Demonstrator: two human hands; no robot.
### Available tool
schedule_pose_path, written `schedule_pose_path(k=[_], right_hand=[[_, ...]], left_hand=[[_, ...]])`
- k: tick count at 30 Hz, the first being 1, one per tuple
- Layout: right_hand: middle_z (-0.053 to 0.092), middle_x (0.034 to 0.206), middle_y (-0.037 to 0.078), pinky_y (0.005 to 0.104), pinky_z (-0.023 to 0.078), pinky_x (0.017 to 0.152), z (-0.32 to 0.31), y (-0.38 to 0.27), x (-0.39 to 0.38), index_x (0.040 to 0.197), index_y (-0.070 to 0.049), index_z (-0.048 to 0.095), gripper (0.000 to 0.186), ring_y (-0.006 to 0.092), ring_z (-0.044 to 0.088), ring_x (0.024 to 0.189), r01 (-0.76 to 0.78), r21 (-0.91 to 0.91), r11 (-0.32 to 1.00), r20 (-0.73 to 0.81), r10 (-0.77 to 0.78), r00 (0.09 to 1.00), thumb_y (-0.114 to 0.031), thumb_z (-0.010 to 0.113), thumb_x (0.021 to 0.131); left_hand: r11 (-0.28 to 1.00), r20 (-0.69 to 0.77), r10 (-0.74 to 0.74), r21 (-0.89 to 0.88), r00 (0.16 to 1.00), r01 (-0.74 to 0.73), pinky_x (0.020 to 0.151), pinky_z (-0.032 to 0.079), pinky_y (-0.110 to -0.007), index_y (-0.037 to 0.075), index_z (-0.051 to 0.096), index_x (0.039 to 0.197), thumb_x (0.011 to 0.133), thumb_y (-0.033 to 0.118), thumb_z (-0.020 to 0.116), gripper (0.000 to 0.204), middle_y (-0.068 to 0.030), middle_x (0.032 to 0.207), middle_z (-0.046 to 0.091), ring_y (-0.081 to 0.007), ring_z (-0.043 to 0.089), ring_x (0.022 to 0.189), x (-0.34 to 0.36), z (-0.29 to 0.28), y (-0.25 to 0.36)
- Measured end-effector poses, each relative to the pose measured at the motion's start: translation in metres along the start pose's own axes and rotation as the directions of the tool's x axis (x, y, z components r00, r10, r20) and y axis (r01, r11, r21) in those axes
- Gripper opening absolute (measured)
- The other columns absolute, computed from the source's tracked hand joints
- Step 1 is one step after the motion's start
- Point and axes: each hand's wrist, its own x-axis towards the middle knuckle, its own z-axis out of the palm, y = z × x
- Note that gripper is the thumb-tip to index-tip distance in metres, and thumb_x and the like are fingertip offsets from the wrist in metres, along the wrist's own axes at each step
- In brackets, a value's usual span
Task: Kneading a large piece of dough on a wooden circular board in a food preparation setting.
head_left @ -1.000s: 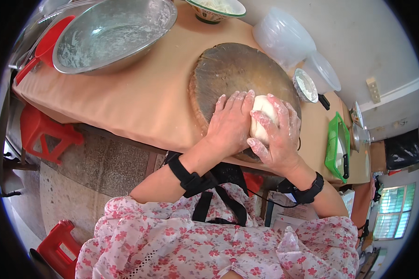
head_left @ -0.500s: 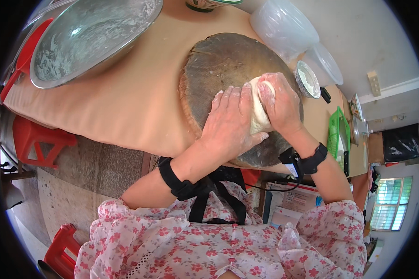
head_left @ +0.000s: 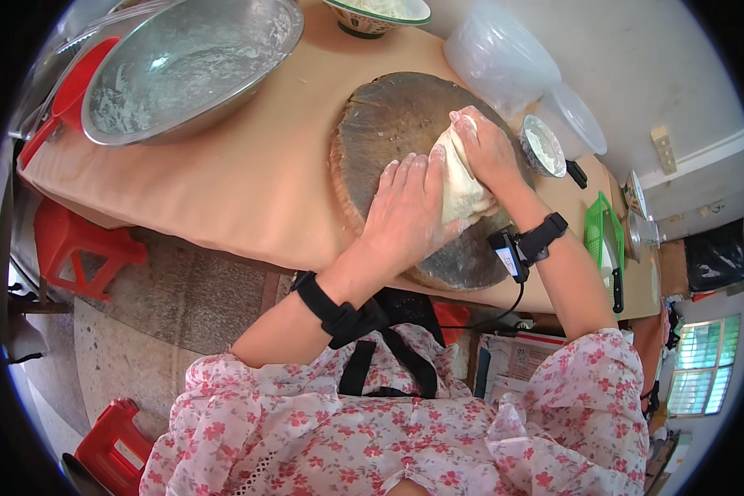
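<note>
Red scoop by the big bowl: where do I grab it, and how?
I'd take the red scoop by its handle, wrapping your fingers around it from the near left. The handle is slim and sticks out toward the table's near left corner, while the metal bowl hides part of the scoop's wider end.

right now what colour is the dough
The dough is creamy white, clearest in the head view.
</note>
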Motion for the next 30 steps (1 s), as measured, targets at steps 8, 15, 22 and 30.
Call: schedule_pose_path(k=[8,15,22,30], right_hand=[[0.068,0.109,0.011,0.0335,0.043,0.096,-0.027,-0.008,-0.034,0.119,-0.003,0.063,0.048,0.0243,0.061,0.109,0.037,0.458,0.888,-0.007,-0.038,0.999,-0.043,0.044,0.1],[0.066,0.095,0.011,0.0359,0.05,0.08,-0.074,-0.035,-0.092,0.108,-0.004,0.069,0.03,0.0257,0.063,0.095,0.117,0.23,0.966,-0.015,-0.116,0.993,-0.023,0.069,0.085],[0.056,0.104,0.012,0.0415,0.048,0.077,-0.051,-0.025,-0.105,0.098,-0.01,0.071,0.031,0.0316,0.056,0.091,0.465,-0.094,0.88,-0.12,-0.474,0.872,-0.03,0.074,0.075],[0.054,0.119,0.018,0.0459,0.046,0.091,-0.036,-0.021,-0.09,0.117,-0.006,0.061,0.048,0.0383,0.055,0.11,0.428,-0.015,0.903,-0.089,-0.428,0.899,-0.037,0.067,0.081]], left_hand=[[0.996,0.072,-0.085,0.045,0.994,0.082,0.107,0.033,-0.047,-0.003,0.031,0.143,0.068,0.046,0.079,0.102,-0.0254,0.126,0.053,-0.037,0.049,0.124,0.0,-0.005,0.001],[0.999,0.188,-0.045,0.027,0.981,0.041,0.109,0.03,-0.051,0.003,0.032,0.144,0.063,0.045,0.082,0.104,-0.0216,0.127,0.054,-0.0356,0.048,0.126,-0.001,-0.013,0.003],[1.0,0.208,-0.004,0.017,0.978,0.0,0.109,0.03,-0.053,0.004,0.038,0.138,0.06,0.039,0.085,0.097,-0.0178,0.129,0.053,-0.0344,0.047,0.126,-0.004,-0.014,0.004],[1.0,0.153,0.016,-0.028,0.988,-0.012,0.106,0.033,-0.053,-0.002,0.039,0.135,0.062,0.037,0.084,0.095,-0.0209,0.123,0.052,-0.0355,0.048,0.122,-0.004,-0.016,0.005]])
